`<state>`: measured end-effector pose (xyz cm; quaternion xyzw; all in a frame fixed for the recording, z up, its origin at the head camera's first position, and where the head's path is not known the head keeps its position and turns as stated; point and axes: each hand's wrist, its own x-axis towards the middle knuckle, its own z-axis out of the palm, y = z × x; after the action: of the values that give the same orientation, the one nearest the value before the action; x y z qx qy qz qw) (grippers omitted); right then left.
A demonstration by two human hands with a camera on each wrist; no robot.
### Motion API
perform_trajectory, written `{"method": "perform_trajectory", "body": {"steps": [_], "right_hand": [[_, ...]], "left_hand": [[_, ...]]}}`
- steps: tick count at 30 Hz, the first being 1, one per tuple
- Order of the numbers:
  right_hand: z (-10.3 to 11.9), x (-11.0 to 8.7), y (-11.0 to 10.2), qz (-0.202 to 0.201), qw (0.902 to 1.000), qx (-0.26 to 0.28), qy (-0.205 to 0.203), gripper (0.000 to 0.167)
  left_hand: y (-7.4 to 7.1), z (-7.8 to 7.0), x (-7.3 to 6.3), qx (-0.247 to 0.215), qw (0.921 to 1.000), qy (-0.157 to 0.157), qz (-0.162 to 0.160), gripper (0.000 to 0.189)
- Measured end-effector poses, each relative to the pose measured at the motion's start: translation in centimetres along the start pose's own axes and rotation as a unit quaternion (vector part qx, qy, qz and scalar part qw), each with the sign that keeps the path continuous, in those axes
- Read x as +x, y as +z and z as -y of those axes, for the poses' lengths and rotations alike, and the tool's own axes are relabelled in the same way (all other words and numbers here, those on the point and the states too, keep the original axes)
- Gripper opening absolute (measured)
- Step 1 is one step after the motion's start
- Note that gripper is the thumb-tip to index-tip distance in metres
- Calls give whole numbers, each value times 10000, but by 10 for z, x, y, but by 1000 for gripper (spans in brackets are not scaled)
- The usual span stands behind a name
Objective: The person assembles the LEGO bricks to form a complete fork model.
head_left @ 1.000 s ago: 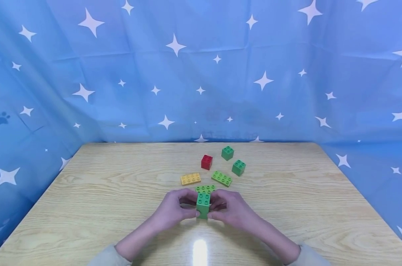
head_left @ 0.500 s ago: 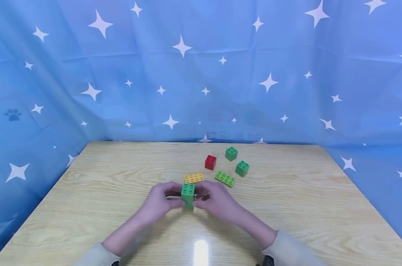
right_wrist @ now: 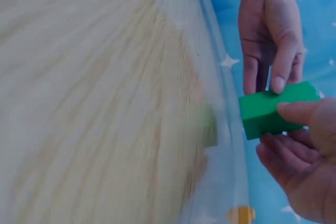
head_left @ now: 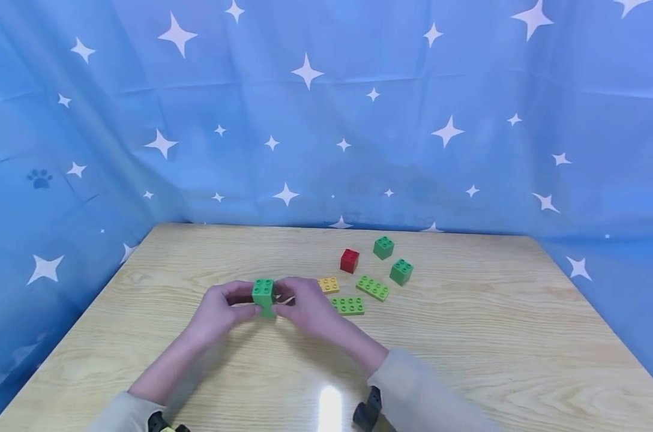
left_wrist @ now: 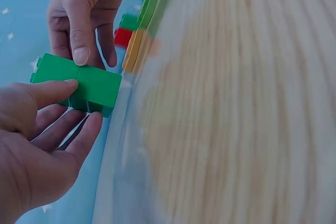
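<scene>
Two green toy bricks (head_left: 264, 295) are stacked one on the other, studs up, left of the table's middle. A seam between them shows in the left wrist view, where the stack (left_wrist: 94, 83) is seen from the side. My left hand (head_left: 214, 311) pinches the stack from the left, thumb on the near face. From the right, my right hand (head_left: 310, 307) pinches it too, its thumb (right_wrist: 294, 112) also on the near face. Most of the fingers behind the stack are hidden in the head view. Whether its bottom touches the table I cannot tell.
Right of the hands lie a lime flat brick (head_left: 350, 306) and a yellow flat brick (head_left: 329, 285), both partly covered by the right hand. Beyond are another lime brick (head_left: 373, 288), a red brick (head_left: 350, 260) and two green bricks (head_left: 401, 272). A starry blue curtain (head_left: 326, 120) hangs behind the table.
Both hands have carried the green stack left and slightly away from the body. The lime flat brick behind them has come back into sight, while the right hand now partly covers the yellow one.
</scene>
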<state>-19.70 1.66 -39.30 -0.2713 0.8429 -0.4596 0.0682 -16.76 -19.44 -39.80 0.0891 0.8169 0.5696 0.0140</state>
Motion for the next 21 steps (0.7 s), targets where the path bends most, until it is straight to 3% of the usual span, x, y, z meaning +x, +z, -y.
{"method": "perform_trajectory", "body": {"steps": [9,21], "right_hand": [[7,21,24,-30,10000,-2,-49,35],[3,25,33,251,9992,-292,-86,35]], "left_hand": [[-24,10,-2,178,9998,-54,-63,43],[-31,19,-5,178,9996,-232,-1,45]]}}
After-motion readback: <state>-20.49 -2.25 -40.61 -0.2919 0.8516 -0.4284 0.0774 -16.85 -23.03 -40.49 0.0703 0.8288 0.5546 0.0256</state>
